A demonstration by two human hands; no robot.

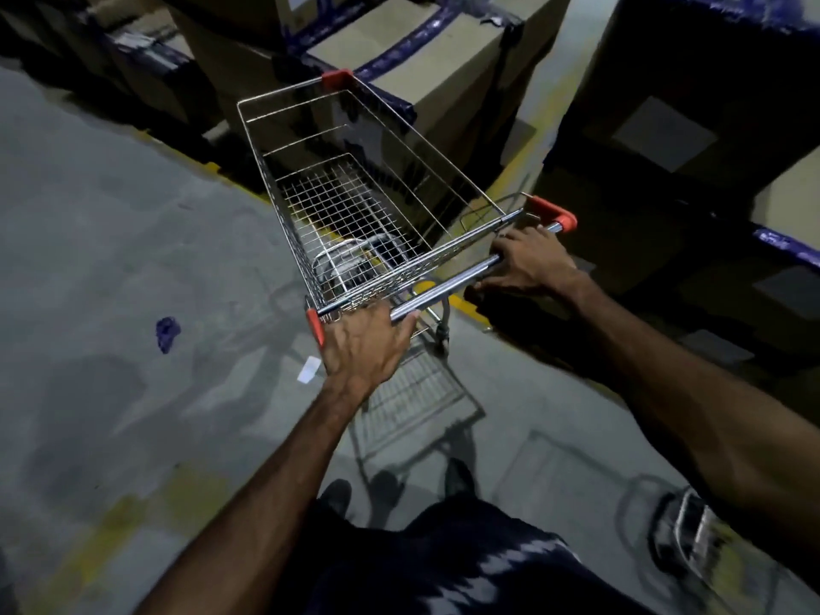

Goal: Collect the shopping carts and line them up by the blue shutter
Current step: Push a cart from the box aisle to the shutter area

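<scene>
Left hand (pixel 361 344) curled over the near-left end of the chrome handle bar (pixel 448 289), fingers wrapped on top, thumb lying along the bar. Right hand (pixel 528 264) gripping the same bar nearer its far-right end, just short of the red end cap (pixel 560 217), fingers curled round the tube. Both arms bare and stretched forward.

Shopping cart (pixel 355 201) straight ahead on the grey concrete floor (pixel 111 215), nose angled up and left toward stacked cardboard boxes (pixel 448 64). Wire basket holding nothing visible; only floor and the cart's own lower frame seen through the mesh bottom. Red plastic corner guard (pixel 337 77) on the far rim, another red cap at the near-left corner beside the left hand. Lower rack of the cart showing below the handle, blurred.

No readable writing anywhere; pale rectangular labels on the boxes too dim and blurred to make out. Dark blue tape or strapping (pixel 399 51) running over the box edges.

Boxes crowding the front and right side of the cart, close to its nose. Worn yellow floor line (pixel 519 166) passing between the stacks and under the cart. Small blue scrap (pixel 167 332) and white slip (pixel 309 369) lying on the floor to the left. Blurred metal frame at lower right, unidentifiable
</scene>
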